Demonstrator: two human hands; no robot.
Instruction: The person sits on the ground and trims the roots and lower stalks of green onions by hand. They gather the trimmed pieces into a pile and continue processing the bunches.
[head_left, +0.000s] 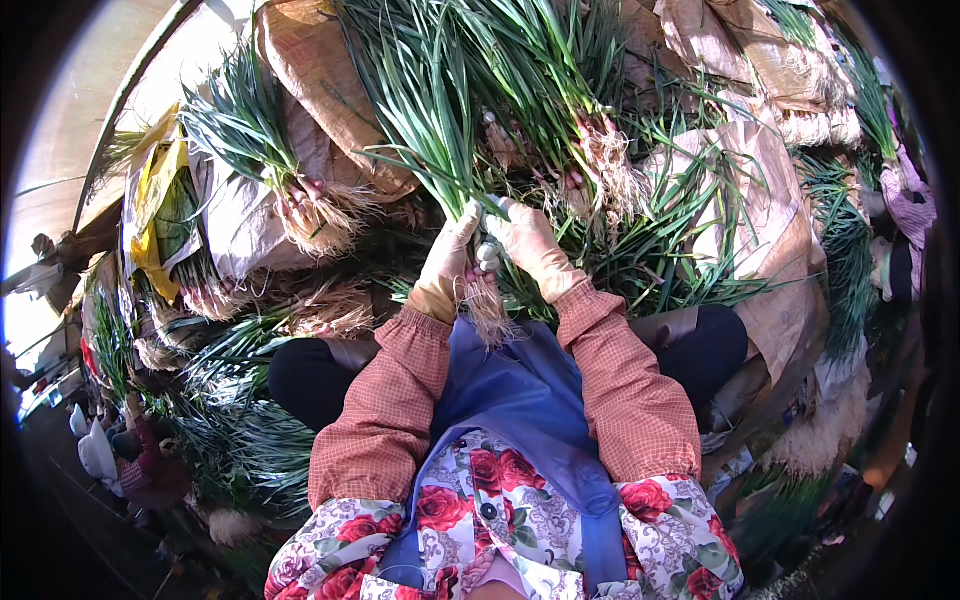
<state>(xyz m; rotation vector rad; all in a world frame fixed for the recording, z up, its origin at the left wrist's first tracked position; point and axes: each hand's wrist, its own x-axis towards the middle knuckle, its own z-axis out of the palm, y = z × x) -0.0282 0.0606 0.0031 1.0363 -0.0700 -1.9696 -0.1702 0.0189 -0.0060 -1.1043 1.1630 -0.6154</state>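
Note:
My left hand (448, 259), in a pale glove, is closed around the lower stalks of a bunch of green onion-like plants (431, 127). The pinkish bulbs and stringy roots (489, 304) of this bunch hang below it, over my blue apron (517, 382). My right hand (526, 238), gloved too, is at the same bunch from the right, its fingertips pinching a green leaf (487, 204) by the stalks. Beyond my hands lie more plants (555, 67) with roots towards me.
A tied bunch (300, 187) lies on sacking at the left. Loose leaves (675, 217) and a woven sack (780, 225) are at the right. Heaped bunches (255, 442) lie at lower left, near another person (150, 465). A person's patterned sleeve (909, 195) shows at far right.

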